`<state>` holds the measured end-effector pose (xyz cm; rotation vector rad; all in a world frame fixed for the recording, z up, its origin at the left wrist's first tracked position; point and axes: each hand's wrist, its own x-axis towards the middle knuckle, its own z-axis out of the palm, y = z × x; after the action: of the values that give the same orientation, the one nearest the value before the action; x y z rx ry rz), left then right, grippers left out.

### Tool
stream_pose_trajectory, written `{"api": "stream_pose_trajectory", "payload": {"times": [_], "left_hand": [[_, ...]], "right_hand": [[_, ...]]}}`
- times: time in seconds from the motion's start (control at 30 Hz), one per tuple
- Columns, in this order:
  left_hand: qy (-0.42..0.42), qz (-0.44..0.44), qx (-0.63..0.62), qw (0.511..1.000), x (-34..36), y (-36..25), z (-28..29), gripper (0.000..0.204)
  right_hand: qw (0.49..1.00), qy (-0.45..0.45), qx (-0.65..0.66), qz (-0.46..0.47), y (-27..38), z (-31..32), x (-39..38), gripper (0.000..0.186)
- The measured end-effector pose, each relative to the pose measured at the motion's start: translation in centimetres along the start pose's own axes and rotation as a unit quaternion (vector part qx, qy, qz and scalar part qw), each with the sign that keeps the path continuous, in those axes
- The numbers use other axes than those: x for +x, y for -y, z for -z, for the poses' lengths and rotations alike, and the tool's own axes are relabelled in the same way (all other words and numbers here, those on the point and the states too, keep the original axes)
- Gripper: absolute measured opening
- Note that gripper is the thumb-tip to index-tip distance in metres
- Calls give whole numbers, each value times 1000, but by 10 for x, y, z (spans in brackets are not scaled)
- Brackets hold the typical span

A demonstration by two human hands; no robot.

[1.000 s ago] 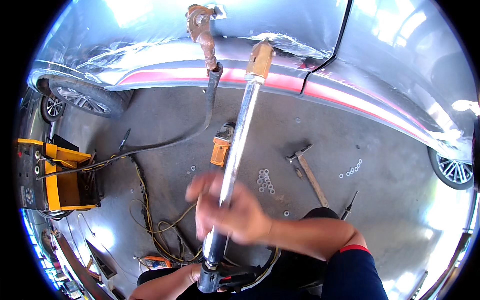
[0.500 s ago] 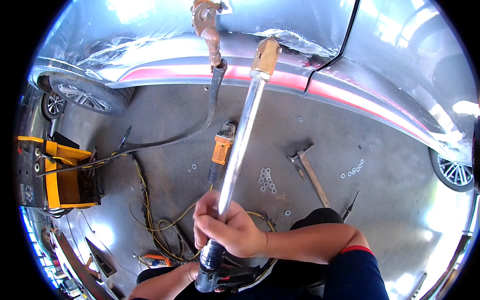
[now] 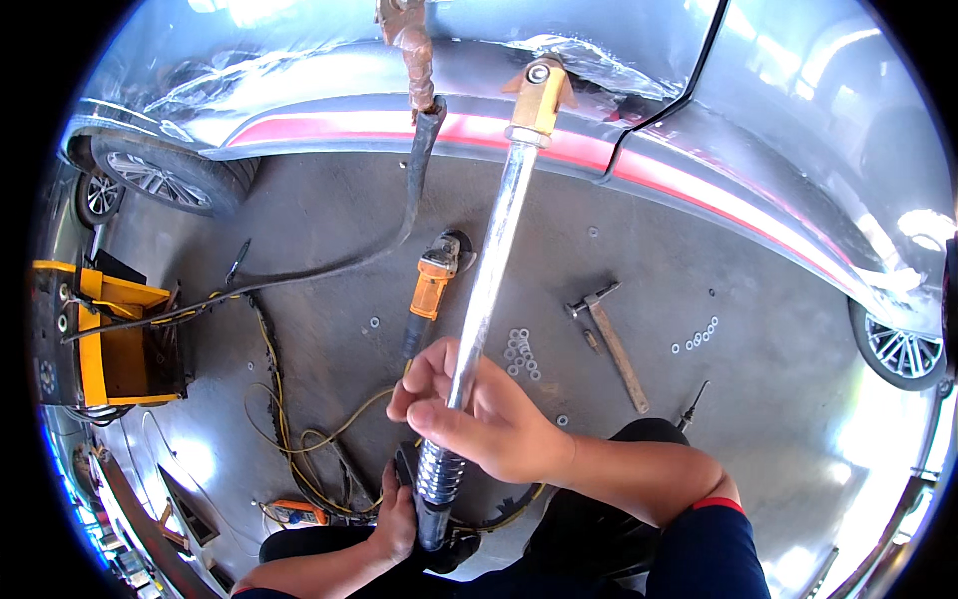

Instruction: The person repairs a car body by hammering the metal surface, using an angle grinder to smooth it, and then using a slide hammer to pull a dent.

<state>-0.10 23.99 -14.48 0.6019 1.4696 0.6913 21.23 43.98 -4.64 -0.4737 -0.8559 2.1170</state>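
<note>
A dent puller with a long chrome rod [image 3: 496, 250] slants up from my lap toward the car's side. Its brass tip [image 3: 540, 100], with pointed wings and a round screw, appears in front of the damaged lower door area; contact with the metal cannot be told. My right hand [image 3: 504, 414] curls loosely round the lower rod, just above the spring-like black grip section [image 3: 439, 471]. Lower down, my left hand [image 3: 396, 519] is closed at the dark handle end, its fingers partly hidden behind the tool.
A grey car panel [image 3: 319, 75] with a red stripe spans the top; a copper clamp [image 3: 411, 50] with thick black cable hangs there. On the floor lie an orange angle grinder [image 3: 431, 285], a hammer [image 3: 619, 359], several washers [image 3: 520, 351], and tangled cords. A yellow-black machine [image 3: 95, 344] stands left.
The dent puller has turned about its long axis, so its tip shows another side and its handle points differently. My left hand has shifted up beside the handle. The view has moved slightly.
</note>
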Motion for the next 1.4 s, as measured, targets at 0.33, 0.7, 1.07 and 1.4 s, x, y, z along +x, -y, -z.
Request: {"api": "stream_pose_trajectory", "payload": {"times": [0.33,0.7,1.07,1.4], "left_hand": [[396,368,-135,830,8,-1,34,49],[396,372,-139,828,9,-9,17,51],[398,372,-127,829,8,-16,14,53],[404,373,-119,827,8,-21,13,55]], "right_hand": [[995,85,-23,57,-1,-9,-9,22],[994,84,-27,67,-7,-3,-12,15],[993,62,-72,76,1,-3,-10,18],[994,61,-74,58,5,-3,-12,19]]}}
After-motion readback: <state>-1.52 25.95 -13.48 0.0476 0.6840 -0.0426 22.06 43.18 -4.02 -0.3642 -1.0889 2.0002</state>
